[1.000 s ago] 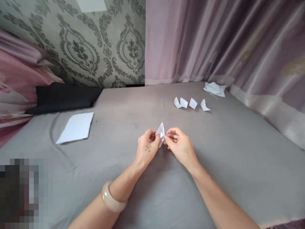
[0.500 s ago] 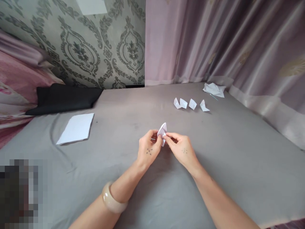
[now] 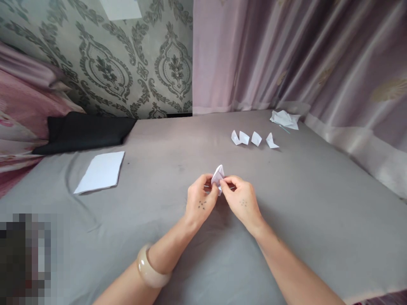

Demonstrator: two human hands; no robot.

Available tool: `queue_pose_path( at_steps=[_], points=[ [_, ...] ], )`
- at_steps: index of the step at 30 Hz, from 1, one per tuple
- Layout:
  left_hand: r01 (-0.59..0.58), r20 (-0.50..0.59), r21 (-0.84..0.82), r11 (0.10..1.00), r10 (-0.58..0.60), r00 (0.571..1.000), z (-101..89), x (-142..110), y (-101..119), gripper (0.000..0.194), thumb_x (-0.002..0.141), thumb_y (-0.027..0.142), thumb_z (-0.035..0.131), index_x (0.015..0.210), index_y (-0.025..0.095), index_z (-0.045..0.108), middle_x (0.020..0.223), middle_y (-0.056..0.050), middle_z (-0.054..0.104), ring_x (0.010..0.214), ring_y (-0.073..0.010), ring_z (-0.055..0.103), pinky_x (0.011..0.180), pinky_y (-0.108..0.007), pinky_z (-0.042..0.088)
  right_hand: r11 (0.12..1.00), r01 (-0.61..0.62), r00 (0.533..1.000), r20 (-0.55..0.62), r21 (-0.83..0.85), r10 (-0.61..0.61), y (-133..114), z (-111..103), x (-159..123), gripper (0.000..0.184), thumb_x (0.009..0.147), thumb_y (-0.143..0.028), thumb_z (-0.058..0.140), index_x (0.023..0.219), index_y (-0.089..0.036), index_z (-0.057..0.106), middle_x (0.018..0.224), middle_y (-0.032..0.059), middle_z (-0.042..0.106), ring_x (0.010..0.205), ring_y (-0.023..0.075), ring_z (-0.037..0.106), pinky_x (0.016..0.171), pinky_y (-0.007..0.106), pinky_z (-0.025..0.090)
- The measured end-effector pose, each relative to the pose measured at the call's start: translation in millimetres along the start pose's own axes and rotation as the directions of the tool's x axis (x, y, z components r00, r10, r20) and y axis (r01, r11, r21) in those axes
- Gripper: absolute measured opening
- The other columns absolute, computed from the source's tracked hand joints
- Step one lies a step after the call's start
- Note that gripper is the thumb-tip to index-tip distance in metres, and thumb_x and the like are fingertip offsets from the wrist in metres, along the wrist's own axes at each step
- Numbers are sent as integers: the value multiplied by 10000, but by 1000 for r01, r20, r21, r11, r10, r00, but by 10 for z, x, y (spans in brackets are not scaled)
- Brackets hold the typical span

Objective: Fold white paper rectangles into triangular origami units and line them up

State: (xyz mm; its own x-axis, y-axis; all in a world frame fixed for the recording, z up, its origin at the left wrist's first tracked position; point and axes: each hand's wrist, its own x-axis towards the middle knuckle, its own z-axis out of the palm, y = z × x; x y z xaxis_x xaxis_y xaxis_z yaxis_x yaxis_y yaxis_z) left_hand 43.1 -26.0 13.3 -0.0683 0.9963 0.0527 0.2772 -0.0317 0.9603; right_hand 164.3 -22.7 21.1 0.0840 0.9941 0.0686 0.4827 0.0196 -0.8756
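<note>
A broad surface spread with grey cloth (image 3: 159, 148) fills the room before us, backed by a grey damask-patterned wall (image 3: 143, 67) and long mauve curtains (image 3: 254, 51). A folded black cloth (image 3: 85, 131) lies at the far left, with a flat stack of white paper (image 3: 101, 171) nearer the person. At centre, the left hand (image 3: 199, 199) and right hand (image 3: 243, 199) meet above the grey cloth. The left grip is closed, thumb in front and fingers behind, on a small pointed piece of folded white paper (image 3: 218, 173); the right grip pinches its right side between thumb and fingertips. The piece stands tip upward between the hands. A cream, glossy bangle (image 3: 150, 269) circles the left forearm. At the far right, a loose pile of white paper (image 3: 284, 119) sits by the curtains. Just left of it and nearer, four small folded white papers (image 3: 256, 139) form a row, the leftmost two close together. A thin pale strip (image 3: 285, 128) lies beside the pile.
</note>
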Motion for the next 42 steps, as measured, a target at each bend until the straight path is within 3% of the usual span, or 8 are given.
queue_pose_path(
  at_steps=[5, 10, 15, 22, 26, 32, 37, 42],
  points=[
    [110, 93, -201, 973, -93, 991, 32, 28, -75, 221, 806, 271, 587, 979, 148, 650, 881, -63, 706, 708, -149, 656, 641, -243, 517, 996, 91, 995, -49, -5, -91, 48, 42, -25, 177, 835, -280, 527, 742, -201, 656, 982, 27, 667, 712, 134, 618, 689, 275, 480],
    [224, 166, -434, 872, -168, 972, 60, 74, -144, 213, 747, 244, 638, 911, 108, 650, 788, -53, 695, 665, -131, 624, 623, -227, 501, 997, 67, 996, -51, -26, -69, 66, 53, -16, 173, 833, -295, 537, 733, -209, 649, 1010, 12, 640, 708, 128, 615, 662, 270, 471],
    [214, 130, -353, 911, -178, 975, 49, 74, -171, 169, 759, 233, 611, 866, 118, 673, 689, -14, 660, 607, -104, 581, 578, -192, 447, 995, 25, 998, -56, -100, -30, 65, 84, -28, 139, 797, -294, 571, 700, -214, 630, 974, -5, 641, 723, 143, 612, 616, 274, 442],
    [108, 94, -6, 994, -107, 990, 0, 42, -146, 222, 838, 320, 512, 832, 150, 655, 637, -14, 641, 593, -143, 601, 549, -219, 439, 989, 38, 998, -51, -143, -46, 101, 138, -46, 177, 807, -304, 559, 666, -213, 616, 1001, -2, 641, 722, 142, 615, 651, 285, 445],
    [78, 74, 81, 994, -85, 994, -15, 42, -124, 247, 836, 341, 507, 738, 155, 636, 607, -18, 635, 567, -141, 596, 528, -216, 426, 991, 22, 998, -49, -134, -29, 98, 138, -49, 159, 800, -294, 562, 670, -214, 605, 1002, 1, 647, 720, 144, 618, 675, 287, 449],
    [174, 119, -10, 985, -172, 978, -7, 87, -194, 255, 822, 361, 519, 730, 150, 629, 606, -23, 648, 554, -143, 598, 506, -214, 422, 988, 71, 996, -34, -139, -77, 87, 143, -84, 201, 809, -273, 542, 619, -211, 566, 950, -4, 639, 718, 133, 606, 630, 264, 428],
    [152, 152, -42, 987, -145, 978, -9, 110, -200, 260, 822, 369, 526, 750, 142, 632, 617, -18, 642, 573, -140, 598, 519, -215, 444, 981, 91, 994, -47, -172, -101, 77, 132, -79, 201, 804, -277, 538, 618, -206, 566, 933, 10, 640, 707, 134, 600, 616, 262, 432],
    [285, 217, -236, 929, -236, 947, 14, 104, -147, 229, 798, 356, 566, 753, 133, 596, 569, 5, 599, 520, -125, 586, 506, -216, 465, 992, 89, 991, -93, -85, -97, 13, 18, -12, 199, 823, -338, 529, 706, -203, 614, 837, 38, 676, 681, 151, 618, 652, 284, 473]
  ],
)
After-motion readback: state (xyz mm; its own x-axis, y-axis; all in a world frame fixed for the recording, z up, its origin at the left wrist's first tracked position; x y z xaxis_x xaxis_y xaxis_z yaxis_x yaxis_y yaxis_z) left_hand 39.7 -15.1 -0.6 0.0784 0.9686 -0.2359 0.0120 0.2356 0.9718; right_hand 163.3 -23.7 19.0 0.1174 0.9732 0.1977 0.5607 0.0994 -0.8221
